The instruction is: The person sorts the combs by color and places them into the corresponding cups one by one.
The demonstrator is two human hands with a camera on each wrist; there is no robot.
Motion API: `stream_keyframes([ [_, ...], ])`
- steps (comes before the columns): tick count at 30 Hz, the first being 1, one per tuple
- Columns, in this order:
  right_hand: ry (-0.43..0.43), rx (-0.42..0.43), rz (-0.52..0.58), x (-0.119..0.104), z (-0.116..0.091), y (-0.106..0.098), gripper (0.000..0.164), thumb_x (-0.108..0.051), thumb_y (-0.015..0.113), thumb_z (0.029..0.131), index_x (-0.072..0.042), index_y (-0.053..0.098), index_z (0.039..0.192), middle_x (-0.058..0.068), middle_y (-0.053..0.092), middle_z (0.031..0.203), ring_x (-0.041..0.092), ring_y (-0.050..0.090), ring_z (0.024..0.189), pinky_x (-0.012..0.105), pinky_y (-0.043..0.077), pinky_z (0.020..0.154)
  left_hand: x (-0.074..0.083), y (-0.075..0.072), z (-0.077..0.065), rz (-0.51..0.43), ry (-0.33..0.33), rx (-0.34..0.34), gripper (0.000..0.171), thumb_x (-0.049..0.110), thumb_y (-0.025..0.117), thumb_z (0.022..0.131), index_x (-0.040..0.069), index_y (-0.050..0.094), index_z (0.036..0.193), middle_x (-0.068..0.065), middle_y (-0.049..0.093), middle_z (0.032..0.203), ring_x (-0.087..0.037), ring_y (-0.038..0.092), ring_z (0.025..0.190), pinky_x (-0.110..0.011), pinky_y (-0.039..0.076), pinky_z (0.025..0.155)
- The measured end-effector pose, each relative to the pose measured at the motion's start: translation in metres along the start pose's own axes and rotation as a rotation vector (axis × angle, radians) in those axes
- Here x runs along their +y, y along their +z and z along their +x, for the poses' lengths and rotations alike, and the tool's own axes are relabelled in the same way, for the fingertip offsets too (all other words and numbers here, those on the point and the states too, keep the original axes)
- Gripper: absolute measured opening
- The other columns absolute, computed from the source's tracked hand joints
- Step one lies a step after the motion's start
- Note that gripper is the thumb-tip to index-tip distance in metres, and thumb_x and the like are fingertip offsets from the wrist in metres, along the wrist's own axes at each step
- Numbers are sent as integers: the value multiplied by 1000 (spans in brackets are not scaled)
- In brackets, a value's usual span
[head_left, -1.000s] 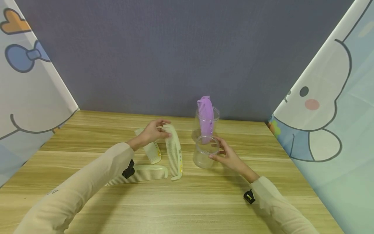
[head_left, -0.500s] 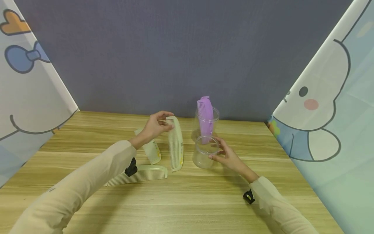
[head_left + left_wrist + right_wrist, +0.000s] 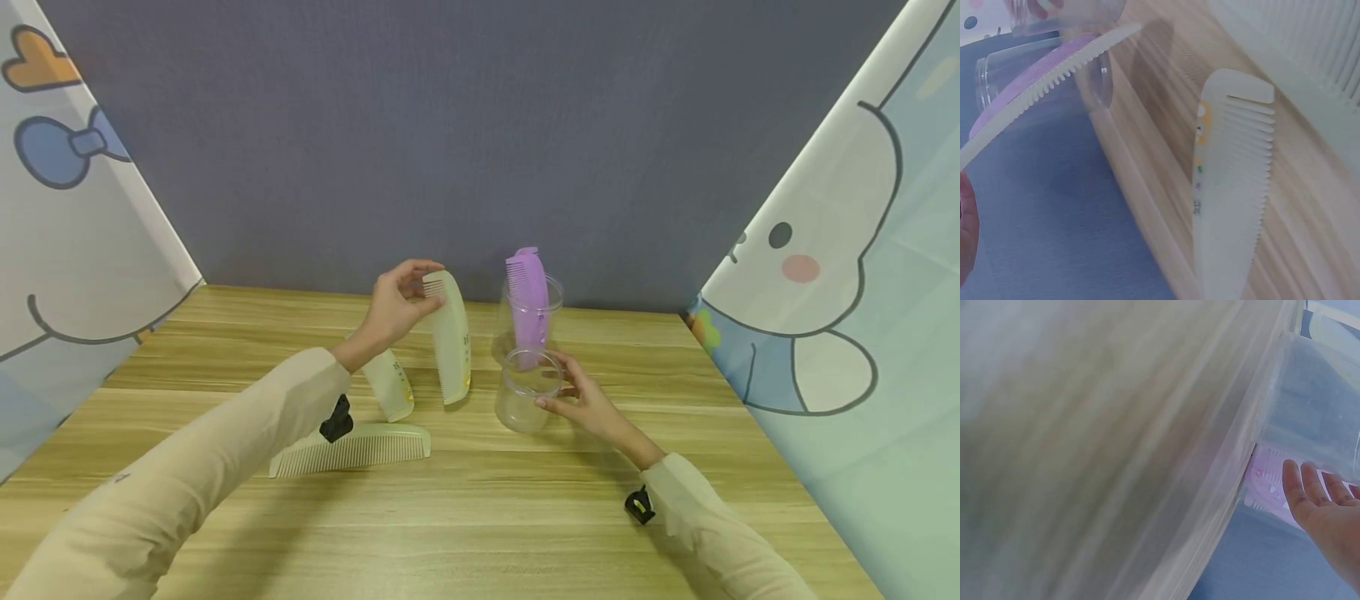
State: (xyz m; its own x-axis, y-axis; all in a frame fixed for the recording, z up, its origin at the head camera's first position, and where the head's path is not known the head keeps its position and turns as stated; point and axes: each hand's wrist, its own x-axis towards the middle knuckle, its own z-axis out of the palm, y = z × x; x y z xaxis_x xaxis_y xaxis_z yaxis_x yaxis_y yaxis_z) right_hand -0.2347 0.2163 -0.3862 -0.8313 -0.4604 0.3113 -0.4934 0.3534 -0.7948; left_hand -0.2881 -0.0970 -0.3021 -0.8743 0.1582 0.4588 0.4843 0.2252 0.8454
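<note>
My left hand (image 3: 397, 304) pinches the top end of a pale cream-green comb (image 3: 452, 342), which hangs nearly upright above the table. In the left wrist view that comb (image 3: 1041, 87) slants across the upper left, teeth toward the lower right. Around the right side of a clear plastic cup (image 3: 517, 408) my right hand (image 3: 581, 400) has its thumb and fingers. Behind that cup stands a second clear cup (image 3: 557, 292) with purple comb (image 3: 529, 292) upright inside, rising over the rim; there may be more than one. The right wrist view shows the fingers against the front cup (image 3: 1310, 406).
Two more pale combs lie on the wooden table (image 3: 480, 525): one slanted comb (image 3: 392, 387) partly under the left wrist, and one sideways comb (image 3: 360, 450) nearer the front. A dark grey panel (image 3: 375, 167) closes the back, with printed cloths at both sides.
My left hand has lifted the pale comb and moved it away from me, toward the back panel. The right hand and both cups have stayed put.
</note>
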Motion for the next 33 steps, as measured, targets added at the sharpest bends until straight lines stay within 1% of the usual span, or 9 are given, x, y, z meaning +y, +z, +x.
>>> stream_keyframes([
  [4,-1,2,-2,0,0,0,70,-7,68,80,-4,28,139,30,42,132,44,44,118,45,46,88,23,0,-3,20,48,16,40,-4,66,78,-1,56,117,-21,57,116,-33,62,87,-29,53,74],
  [7,-6,2,-4,0,1,0,70,-6,67,80,-3,28,139,31,41,132,45,44,117,46,46,88,36,0,-3,36,94,30,39,-4,66,79,-3,55,117,-22,57,112,-32,62,84,-30,53,72],
  [11,-3,-1,1,-1,1,0,71,-6,67,80,-4,28,139,30,41,132,45,44,118,48,45,88,48,1,0,2,140,39,39,-5,65,79,-3,56,116,-23,57,106,-34,62,82,-24,53,64],
  [13,-4,-1,-4,0,0,0,71,-6,68,80,-4,28,139,29,42,132,44,44,119,47,46,87,57,2,0,-15,154,40,39,-6,64,79,-5,55,116,-24,57,105,-37,61,83,-24,52,64],
  [18,-9,6,-10,1,0,0,70,-6,68,80,-4,29,139,28,43,132,44,44,118,42,47,87,66,5,3,-29,181,55,39,-5,64,79,-5,54,117,-22,55,112,-35,60,87,-32,52,73],
  [20,-11,8,-9,2,0,0,69,-6,67,81,-4,29,139,28,43,132,44,44,118,42,47,87,70,7,4,-36,190,60,38,-5,64,79,-5,55,116,-21,55,112,-33,60,86,-32,53,75],
  [25,-3,6,-9,2,0,0,69,-5,67,81,-4,29,138,28,43,132,44,43,119,44,47,87,77,13,5,-63,226,72,37,-5,64,79,-3,55,115,-20,56,107,-27,62,81,-31,56,72],
  [29,-9,4,-18,2,0,-1,69,-4,67,81,-4,29,138,26,44,133,44,43,119,45,47,86,84,18,7,-92,261,84,37,-4,65,79,-3,56,115,-19,56,105,-22,63,81,-34,56,73],
  [33,-17,5,-16,2,0,0,69,-4,67,81,-4,29,138,26,43,133,44,43,119,44,48,86,92,23,9,-149,281,71,37,-6,64,79,-5,55,115,-20,56,104,-21,62,80,-36,55,75],
])
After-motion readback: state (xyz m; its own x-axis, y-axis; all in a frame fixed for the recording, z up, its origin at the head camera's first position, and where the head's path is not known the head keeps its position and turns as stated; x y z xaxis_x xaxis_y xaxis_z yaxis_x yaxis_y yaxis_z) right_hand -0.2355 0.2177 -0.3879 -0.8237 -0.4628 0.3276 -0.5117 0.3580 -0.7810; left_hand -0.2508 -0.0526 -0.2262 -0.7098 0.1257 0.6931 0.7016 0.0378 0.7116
